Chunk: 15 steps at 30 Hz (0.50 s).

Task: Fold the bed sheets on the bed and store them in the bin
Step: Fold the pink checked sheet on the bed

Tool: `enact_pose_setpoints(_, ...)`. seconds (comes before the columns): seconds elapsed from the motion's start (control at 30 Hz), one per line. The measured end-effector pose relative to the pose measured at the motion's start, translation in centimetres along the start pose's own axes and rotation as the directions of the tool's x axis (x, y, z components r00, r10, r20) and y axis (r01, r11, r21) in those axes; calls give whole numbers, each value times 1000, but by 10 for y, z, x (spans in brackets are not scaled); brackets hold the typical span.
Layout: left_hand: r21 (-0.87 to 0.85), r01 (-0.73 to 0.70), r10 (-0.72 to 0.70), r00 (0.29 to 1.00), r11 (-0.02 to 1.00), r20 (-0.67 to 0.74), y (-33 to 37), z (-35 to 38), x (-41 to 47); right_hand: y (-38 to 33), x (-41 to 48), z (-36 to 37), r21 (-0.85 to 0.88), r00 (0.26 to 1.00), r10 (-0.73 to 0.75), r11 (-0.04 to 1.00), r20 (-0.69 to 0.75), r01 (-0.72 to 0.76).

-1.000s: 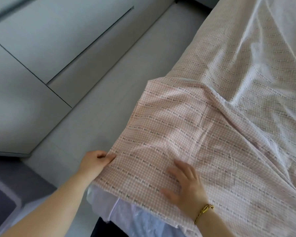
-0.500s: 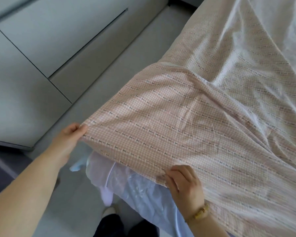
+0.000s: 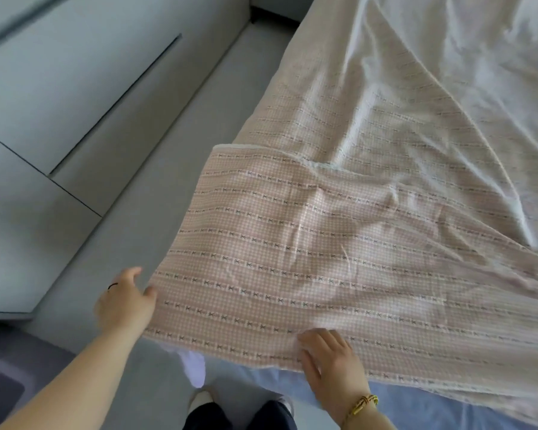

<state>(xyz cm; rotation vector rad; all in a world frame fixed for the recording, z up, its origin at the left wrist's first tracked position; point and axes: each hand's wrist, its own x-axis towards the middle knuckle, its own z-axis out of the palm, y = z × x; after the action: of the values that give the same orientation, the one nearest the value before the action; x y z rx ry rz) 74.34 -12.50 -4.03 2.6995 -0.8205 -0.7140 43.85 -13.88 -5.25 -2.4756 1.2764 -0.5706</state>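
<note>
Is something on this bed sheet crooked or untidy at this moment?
Yes. The sheet is not flat: creases cross its middle and far part. The folded-over flap lies crooked, and its left edge reaches out past the bed, next to the left hand. No stain or tear shows.
</note>
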Motion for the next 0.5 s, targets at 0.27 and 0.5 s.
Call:
enact_pose_setpoints(0.27, -81, -631, 631, 743, 772, 225, 141, 62, -86, 89, -29, -86, -179, 844, 525, 845, 109, -503)
enact_pose_setpoints(0.5, 111, -756, 659, 624, 646, 420, 254, 158, -158, 218, -81, -164, -289, 640, 714, 700, 284, -653)
